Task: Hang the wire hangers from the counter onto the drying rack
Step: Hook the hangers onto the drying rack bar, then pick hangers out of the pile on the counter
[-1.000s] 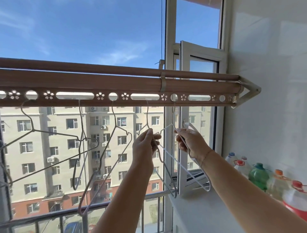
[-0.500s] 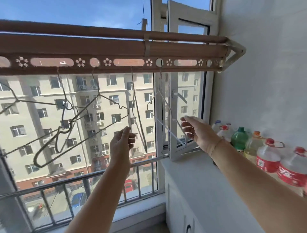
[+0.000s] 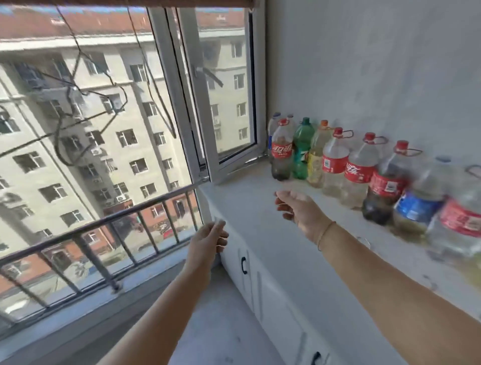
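Only the brown lower edge of the drying rack (image 3: pixel 156 2) shows along the top of the head view. Several dark wire hangers (image 3: pixel 86 104) dangle from it in front of the window, blurred. My left hand (image 3: pixel 208 242) hovers low by the counter's left corner, fingers loosely curled, holding nothing. My right hand (image 3: pixel 299 208) is stretched out over the white counter (image 3: pixel 260 208), fingers apart and empty. No hanger shows on the visible part of the counter.
A row of several plastic bottles (image 3: pixel 335 161) lines the counter against the grey wall. An inward-opened window sash (image 3: pixel 221 104) stands at the counter's far end. A metal railing (image 3: pixel 104 226) crosses the window. White cabinet doors (image 3: pixel 250 273) sit under the counter.
Both hands let go of the hangers and dropped from the rack to counter height. The view tilted down and right, so the rack slid out of the top of the frame.
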The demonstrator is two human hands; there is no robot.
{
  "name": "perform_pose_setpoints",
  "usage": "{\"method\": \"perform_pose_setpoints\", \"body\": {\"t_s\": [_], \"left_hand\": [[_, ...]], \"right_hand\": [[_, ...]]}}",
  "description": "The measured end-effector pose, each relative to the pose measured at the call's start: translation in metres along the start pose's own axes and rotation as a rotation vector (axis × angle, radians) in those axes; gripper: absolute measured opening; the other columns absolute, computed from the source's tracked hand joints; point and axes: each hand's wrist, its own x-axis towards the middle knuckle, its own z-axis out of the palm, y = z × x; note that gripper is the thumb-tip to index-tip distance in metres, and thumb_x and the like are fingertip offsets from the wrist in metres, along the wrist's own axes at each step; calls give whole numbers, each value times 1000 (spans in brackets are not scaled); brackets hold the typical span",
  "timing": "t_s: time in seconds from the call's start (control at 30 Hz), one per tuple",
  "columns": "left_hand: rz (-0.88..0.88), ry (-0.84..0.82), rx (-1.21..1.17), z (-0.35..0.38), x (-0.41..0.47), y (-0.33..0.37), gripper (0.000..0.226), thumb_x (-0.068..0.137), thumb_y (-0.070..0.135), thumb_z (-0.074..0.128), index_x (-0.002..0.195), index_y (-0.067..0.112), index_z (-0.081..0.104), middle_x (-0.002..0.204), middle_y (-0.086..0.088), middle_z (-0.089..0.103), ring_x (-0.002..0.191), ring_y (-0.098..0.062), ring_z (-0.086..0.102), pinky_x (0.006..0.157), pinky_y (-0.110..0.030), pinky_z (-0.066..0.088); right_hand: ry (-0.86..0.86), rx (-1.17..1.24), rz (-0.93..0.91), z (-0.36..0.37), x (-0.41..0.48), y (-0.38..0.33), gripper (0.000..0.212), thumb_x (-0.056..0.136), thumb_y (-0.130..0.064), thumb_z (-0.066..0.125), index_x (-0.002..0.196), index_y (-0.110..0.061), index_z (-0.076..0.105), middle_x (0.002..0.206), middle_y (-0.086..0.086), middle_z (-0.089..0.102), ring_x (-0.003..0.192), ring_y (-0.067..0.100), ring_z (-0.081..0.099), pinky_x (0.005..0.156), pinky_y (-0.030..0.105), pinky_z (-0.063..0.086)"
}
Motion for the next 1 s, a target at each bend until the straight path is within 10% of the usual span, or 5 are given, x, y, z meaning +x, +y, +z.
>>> {"method": "perform_pose_setpoints", "body": {"t_s": [0.67,1.0], "left_hand": [[-270,-755,334,250,-44,-140,15,93,24,56,91,10,62,75,0,61,61,-11,51,58,-20,40],[-297,-923,580,339,-25,-208,22,92,29,57,83,9,61,71,-1,59,59,-15,51,62,-26,42]], "right_hand": [[925,-193,342,-274,-171,168,12,84,-7,62,96,-5,62,82,5,60,71,11,53,56,10,41],[874,-545,620,-268,-213,231,22,67,-23,76,64,-27,55,65,-13,56,66,9,54,59,20,37]]}}
